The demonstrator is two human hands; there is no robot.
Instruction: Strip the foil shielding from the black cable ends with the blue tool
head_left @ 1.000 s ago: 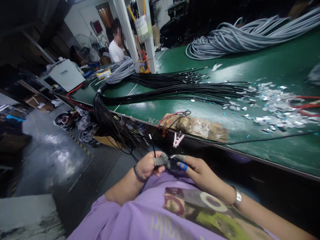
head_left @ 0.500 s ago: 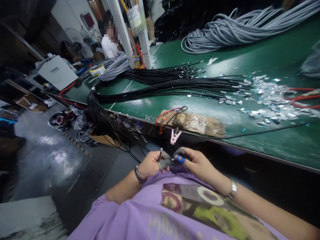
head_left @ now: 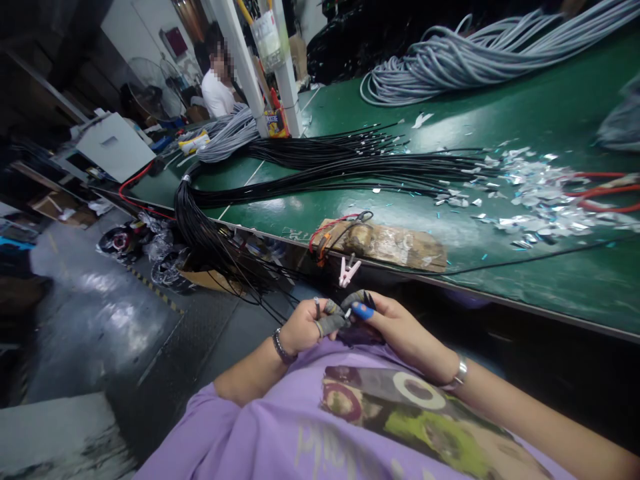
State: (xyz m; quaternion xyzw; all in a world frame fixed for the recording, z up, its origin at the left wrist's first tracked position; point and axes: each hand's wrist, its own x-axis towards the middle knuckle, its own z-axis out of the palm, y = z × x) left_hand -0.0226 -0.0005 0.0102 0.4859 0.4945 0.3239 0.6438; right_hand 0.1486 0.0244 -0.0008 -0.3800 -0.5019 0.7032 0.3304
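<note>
My left hand (head_left: 310, 327) and my right hand (head_left: 395, 327) meet close to my lap, just below the edge of the green table (head_left: 550, 107). Both wear taped finger guards, grey ones and a blue one. The left fingers are curled round the end of a thin black wire (head_left: 317, 307). The right thumb and forefinger pinch the same wire end where the hands touch. A big bundle of black wires (head_left: 320, 167) lies across the table and hangs over its edge to the left of my hands.
A taped brown block (head_left: 395, 243) with red and black leads and a pink clip (head_left: 347, 270) sits at the table edge. Silver foil scraps (head_left: 535, 200) litter the right. Grey cable coils (head_left: 480, 53) lie at the back. A seated person (head_left: 217, 83) is far left.
The upright wire end in my left hand has been drawn down into the fingers. Both hands have stayed together and shifted slightly upward in view as the camera moved.
</note>
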